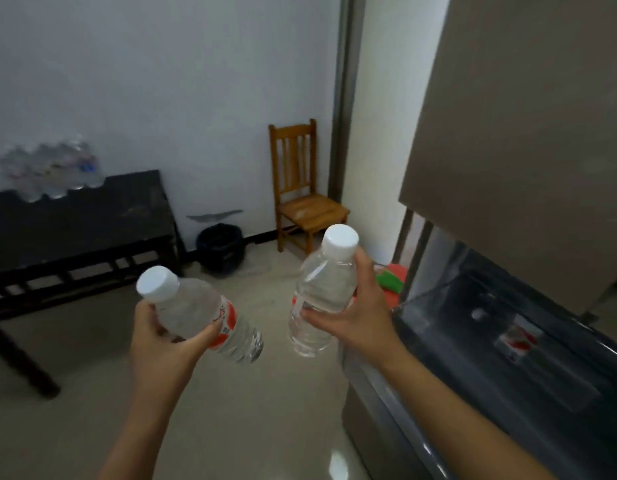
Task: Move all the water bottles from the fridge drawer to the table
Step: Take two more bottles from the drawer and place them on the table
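My left hand (161,344) grips a clear water bottle (199,313) with a white cap and red label, tilted with its cap up and to the left. In my right hand (362,313) is a second water bottle (320,289), held nearly upright, cap on top. Both bottles hang over the floor between the dark table (92,223) on the left and the open fridge drawer (490,327) on the right. Several blurred bottles (50,171) stand at the table's far left edge. One more bottle with a red label (507,336) lies inside the drawer.
The fridge's upper door (528,126) looms at the top right. A wooden chair (300,192) stands against the back wall, with a black waste bin (220,247) to its left. Something red and green (391,282) lies on the floor beside the fridge. Pale tiles cover the floor.
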Demonstrator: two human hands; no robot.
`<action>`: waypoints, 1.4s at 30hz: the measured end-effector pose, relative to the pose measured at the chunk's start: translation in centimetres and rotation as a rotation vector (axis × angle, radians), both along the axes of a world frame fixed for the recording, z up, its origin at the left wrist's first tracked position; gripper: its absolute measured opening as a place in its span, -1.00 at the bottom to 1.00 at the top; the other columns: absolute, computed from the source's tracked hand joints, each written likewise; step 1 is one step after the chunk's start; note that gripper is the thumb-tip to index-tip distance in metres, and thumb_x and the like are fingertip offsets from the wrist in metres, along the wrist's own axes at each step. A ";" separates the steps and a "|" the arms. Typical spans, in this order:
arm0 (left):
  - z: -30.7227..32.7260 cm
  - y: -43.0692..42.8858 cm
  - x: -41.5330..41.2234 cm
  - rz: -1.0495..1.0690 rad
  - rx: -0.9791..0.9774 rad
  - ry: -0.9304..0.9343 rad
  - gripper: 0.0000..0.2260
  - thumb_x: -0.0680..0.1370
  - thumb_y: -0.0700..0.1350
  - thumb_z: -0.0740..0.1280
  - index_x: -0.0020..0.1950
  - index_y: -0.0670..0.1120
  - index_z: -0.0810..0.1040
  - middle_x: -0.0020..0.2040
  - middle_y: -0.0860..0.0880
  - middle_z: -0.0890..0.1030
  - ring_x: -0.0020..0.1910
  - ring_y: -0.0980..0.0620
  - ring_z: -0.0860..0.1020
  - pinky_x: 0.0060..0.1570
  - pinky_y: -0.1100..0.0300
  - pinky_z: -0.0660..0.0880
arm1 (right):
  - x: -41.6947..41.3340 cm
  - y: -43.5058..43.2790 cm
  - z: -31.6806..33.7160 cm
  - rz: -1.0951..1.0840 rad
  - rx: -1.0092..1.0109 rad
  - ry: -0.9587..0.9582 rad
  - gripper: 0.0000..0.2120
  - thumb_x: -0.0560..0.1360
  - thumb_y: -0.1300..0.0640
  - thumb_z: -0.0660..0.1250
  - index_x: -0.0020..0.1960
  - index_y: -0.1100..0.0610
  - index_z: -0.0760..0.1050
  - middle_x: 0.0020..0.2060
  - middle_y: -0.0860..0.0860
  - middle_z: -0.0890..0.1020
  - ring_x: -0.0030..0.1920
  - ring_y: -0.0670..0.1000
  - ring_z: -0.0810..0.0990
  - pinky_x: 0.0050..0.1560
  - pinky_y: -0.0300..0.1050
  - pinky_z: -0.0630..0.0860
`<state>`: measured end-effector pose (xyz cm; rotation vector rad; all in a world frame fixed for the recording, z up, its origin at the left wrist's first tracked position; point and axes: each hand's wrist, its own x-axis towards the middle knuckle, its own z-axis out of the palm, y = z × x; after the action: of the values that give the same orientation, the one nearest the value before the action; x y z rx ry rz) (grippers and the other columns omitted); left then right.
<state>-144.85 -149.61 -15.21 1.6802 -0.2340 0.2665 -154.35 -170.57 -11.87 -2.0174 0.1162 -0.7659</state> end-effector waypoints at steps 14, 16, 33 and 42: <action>-6.9 25.7 -1.7 0.392 0.172 0.334 -0.32 0.00 0.17 0.49 0.07 0.27 0.35 -0.06 0.21 0.58 -0.08 0.12 0.59 -0.01 -0.01 0.55 | 12.1 20.1 -8.5 0.483 -0.274 0.404 -0.16 0.25 0.02 0.48 0.36 -0.28 0.06 0.05 -0.22 0.37 0.06 -0.02 0.52 -0.10 -0.19 0.39; -7.1 29.1 -1.8 0.429 0.167 0.339 -0.29 -0.02 0.18 0.48 0.09 0.26 0.34 -0.06 0.25 0.55 -0.07 0.13 0.57 0.00 0.05 0.53 | 13.2 23.7 -8.7 0.526 -0.296 0.419 -0.17 0.24 0.00 0.47 0.28 -0.38 0.02 0.05 -0.18 0.40 0.03 -0.01 0.53 -0.09 -0.18 0.40; -7.7 55.9 -5.0 0.807 0.074 0.360 -0.25 0.01 0.14 0.51 0.15 0.24 0.32 -0.06 0.24 0.55 -0.09 0.09 0.58 -0.07 0.03 0.54 | 18.7 53.5 -9.7 0.931 -0.327 0.371 -0.14 0.23 0.12 0.53 0.41 -0.08 0.16 0.18 -0.15 0.39 0.14 -0.15 0.40 0.11 -0.27 0.33; -8.8 63.5 -2.3 0.890 0.088 0.392 -0.28 0.18 -0.14 0.60 0.22 0.12 0.34 -0.03 0.15 0.56 -0.06 0.08 0.58 -0.08 0.10 0.53 | 24.7 63.1 -10.4 1.062 -0.413 0.307 -0.14 0.23 0.06 0.52 0.41 -0.10 0.16 0.22 -0.21 0.37 0.19 -0.18 0.37 0.12 -0.29 0.31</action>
<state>-147.16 -86.11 -23.99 1.7970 0.8256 0.5748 -129.62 -107.46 -22.26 -2.1576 -0.9334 0.2191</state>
